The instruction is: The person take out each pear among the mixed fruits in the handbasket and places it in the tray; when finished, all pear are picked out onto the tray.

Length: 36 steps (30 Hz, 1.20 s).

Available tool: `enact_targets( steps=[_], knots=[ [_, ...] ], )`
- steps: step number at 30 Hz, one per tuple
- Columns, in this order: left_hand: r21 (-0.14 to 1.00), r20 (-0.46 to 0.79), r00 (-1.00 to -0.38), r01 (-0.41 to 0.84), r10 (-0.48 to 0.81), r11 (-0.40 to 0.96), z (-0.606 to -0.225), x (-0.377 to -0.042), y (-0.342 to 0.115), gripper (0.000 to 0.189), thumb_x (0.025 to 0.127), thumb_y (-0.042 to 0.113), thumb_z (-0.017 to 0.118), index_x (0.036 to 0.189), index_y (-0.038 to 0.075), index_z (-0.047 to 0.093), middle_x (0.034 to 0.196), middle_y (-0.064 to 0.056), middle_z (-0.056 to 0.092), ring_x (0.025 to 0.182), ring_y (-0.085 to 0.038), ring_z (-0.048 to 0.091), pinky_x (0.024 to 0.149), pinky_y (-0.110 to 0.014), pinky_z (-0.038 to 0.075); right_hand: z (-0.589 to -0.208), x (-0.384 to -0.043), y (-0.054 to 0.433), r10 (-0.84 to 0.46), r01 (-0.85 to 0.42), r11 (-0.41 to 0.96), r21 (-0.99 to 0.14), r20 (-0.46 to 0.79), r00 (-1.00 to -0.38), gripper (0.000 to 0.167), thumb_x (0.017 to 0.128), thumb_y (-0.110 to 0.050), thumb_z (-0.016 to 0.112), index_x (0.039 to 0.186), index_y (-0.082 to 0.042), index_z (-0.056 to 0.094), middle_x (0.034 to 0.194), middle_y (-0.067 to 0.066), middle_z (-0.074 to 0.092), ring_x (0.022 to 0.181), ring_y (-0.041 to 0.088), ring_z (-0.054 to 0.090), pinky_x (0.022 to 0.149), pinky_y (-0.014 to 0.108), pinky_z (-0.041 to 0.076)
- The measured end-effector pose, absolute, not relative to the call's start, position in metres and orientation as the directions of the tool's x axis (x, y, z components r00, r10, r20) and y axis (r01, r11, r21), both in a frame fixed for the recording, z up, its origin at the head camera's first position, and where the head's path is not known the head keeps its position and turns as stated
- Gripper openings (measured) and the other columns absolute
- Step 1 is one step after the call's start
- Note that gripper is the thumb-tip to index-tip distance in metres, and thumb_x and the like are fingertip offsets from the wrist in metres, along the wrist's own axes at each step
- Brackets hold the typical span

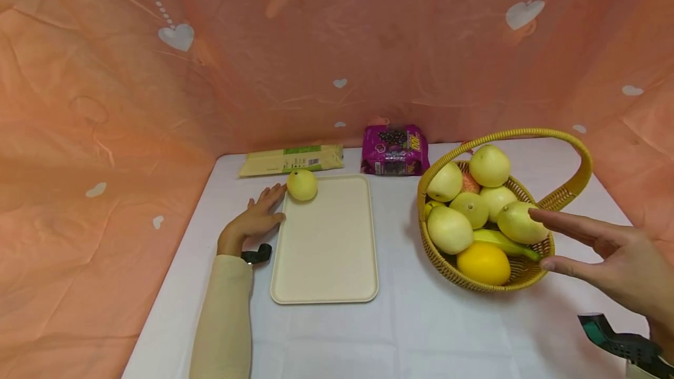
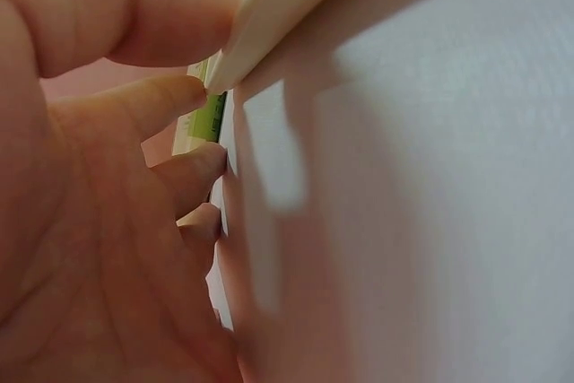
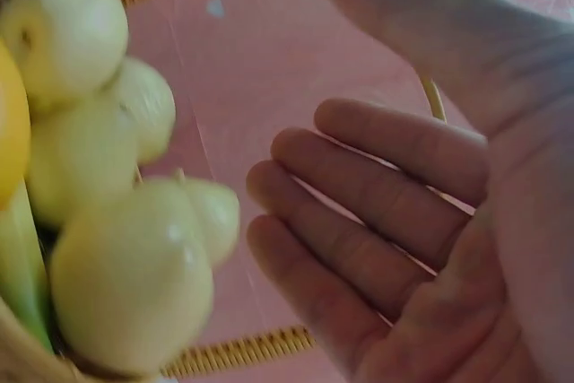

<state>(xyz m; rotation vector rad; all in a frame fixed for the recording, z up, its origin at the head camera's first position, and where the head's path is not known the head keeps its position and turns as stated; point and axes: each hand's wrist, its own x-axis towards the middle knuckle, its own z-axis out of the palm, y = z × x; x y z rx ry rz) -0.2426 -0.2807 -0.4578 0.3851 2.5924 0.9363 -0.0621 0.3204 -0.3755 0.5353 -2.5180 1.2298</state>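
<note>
My left hand lies at the left edge of a cream tray, thumb and fingers extended. The left wrist view puts the thumb right at the tray's rim. A round yellow-green pear sits on the tray's far left corner, close to the fingertips. My right hand hovers at the right side of a wicker basket, its fingers straight and thumb apart, holding nothing. Nearest to it is a pale pear in the basket; in the right wrist view a gap shows between the fingers and the pears.
Several more pears, a green-yellow banana, a yellow oval fruit and a reddish fruit fill the basket under its arched handle. Behind the tray lie a flat beige packet and a purple grape-printed packet.
</note>
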Motion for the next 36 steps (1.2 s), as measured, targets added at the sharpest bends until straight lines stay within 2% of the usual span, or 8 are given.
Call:
enact_targets(
  steps=[8, 10, 15, 17, 21, 25, 28, 36],
  knots=[
    [0.654, -0.245, -0.899, 0.124, 0.363, 0.746, -0.456, -0.241, -0.28, 0.081, 0.105, 0.018, 0.054, 0.177, 0.01, 0.017, 0.184, -0.021, 0.006, 0.171, -0.045, -0.009, 0.131, -0.072, -0.016, -0.378, -0.067, 0.333, -0.08, -0.329, 0.692, -0.643, 0.385, -0.919, 0.069, 0.07, 0.002, 0.099, 0.136, -0.002, 0.076, 0.125, -0.042, 0.066, 0.12, -0.029, 0.053, 0.094, -0.007, 0.036],
    [0.654, -0.246, -0.899, 0.122, 0.362, 0.747, -0.456, -0.24, -0.28, 0.081, 0.105, 0.018, 0.054, 0.177, 0.011, 0.017, 0.184, -0.021, 0.006, 0.171, -0.045, -0.009, 0.131, -0.072, -0.016, -0.379, -0.069, 0.335, -0.049, -0.264, 0.76, -0.594, 0.352, -0.935, 0.069, 0.072, -0.012, 0.102, 0.137, -0.007, 0.077, 0.125, -0.028, 0.076, 0.113, -0.034, 0.048, 0.087, -0.008, 0.032],
    [0.655, -0.248, -0.901, 0.115, 0.356, 0.747, -0.455, -0.239, -0.28, 0.08, 0.106, 0.018, 0.054, 0.177, 0.011, 0.018, 0.185, -0.021, 0.006, 0.171, -0.045, -0.009, 0.131, -0.071, -0.016, -0.378, -0.075, 0.333, -0.035, -0.163, 0.879, -0.448, 0.282, -0.959, 0.074, 0.071, -0.037, 0.103, 0.134, -0.011, 0.078, 0.114, 0.037, 0.076, 0.083, -0.005, 0.06, 0.066, 0.01, 0.038],
    [0.656, -0.25, -0.901, 0.112, 0.355, 0.746, -0.454, -0.239, -0.279, 0.08, 0.106, 0.018, 0.054, 0.177, 0.011, 0.018, 0.184, -0.021, 0.006, 0.171, -0.045, -0.009, 0.131, -0.071, -0.016, -0.379, -0.078, 0.331, -0.051, -0.167, 0.893, -0.418, 0.274, -0.96, 0.074, 0.071, -0.039, 0.103, 0.134, -0.008, 0.077, 0.114, 0.039, 0.075, 0.068, 0.007, 0.054, 0.06, 0.016, 0.038],
    [0.658, -0.254, -0.901, 0.106, 0.353, 0.746, -0.454, -0.239, -0.279, 0.08, 0.106, 0.018, 0.055, 0.177, 0.011, 0.018, 0.184, -0.021, 0.006, 0.171, -0.044, -0.009, 0.131, -0.071, -0.016, -0.383, -0.083, 0.325, -0.074, -0.18, 0.904, -0.388, 0.273, -0.959, 0.075, 0.074, -0.037, 0.102, 0.136, -0.006, 0.075, 0.115, 0.037, 0.075, 0.057, 0.009, 0.036, 0.058, 0.023, 0.038],
    [0.653, -0.26, -0.901, 0.101, 0.347, 0.751, -0.453, -0.24, -0.279, 0.081, 0.105, 0.019, 0.055, 0.177, 0.01, 0.017, 0.184, -0.02, 0.007, 0.171, -0.044, -0.009, 0.131, -0.071, -0.016, -0.387, -0.088, 0.317, -0.064, -0.156, 0.912, -0.379, 0.244, -0.968, 0.079, 0.075, -0.037, 0.102, 0.139, -0.003, 0.071, 0.121, 0.037, 0.074, 0.065, 0.029, 0.056, 0.063, 0.041, 0.051],
    [0.653, -0.262, -0.901, 0.098, 0.346, 0.751, -0.453, -0.24, -0.278, 0.082, 0.105, 0.02, 0.055, 0.177, 0.01, 0.017, 0.184, -0.02, 0.007, 0.171, -0.044, -0.009, 0.131, -0.071, -0.016, -0.39, -0.092, 0.312, -0.054, -0.139, 0.911, -0.389, 0.221, -0.974, 0.082, 0.075, -0.034, 0.102, 0.142, 0.0, 0.068, 0.127, 0.039, 0.071, 0.088, 0.053, 0.067, 0.074, 0.065, 0.056],
    [0.661, -0.257, -0.897, 0.11, 0.361, 0.742, -0.454, -0.24, -0.281, 0.083, 0.104, 0.024, 0.054, 0.177, 0.011, 0.016, 0.184, -0.022, 0.005, 0.17, -0.045, -0.01, 0.13, -0.072, -0.018, -0.397, -0.098, 0.303, -0.077, -0.181, 0.896, -0.406, 0.259, -0.963, 0.08, 0.075, -0.018, 0.101, 0.142, 0.002, 0.064, 0.13, 0.043, 0.067, 0.11, 0.065, 0.064, 0.088, 0.08, 0.05]
  ],
)
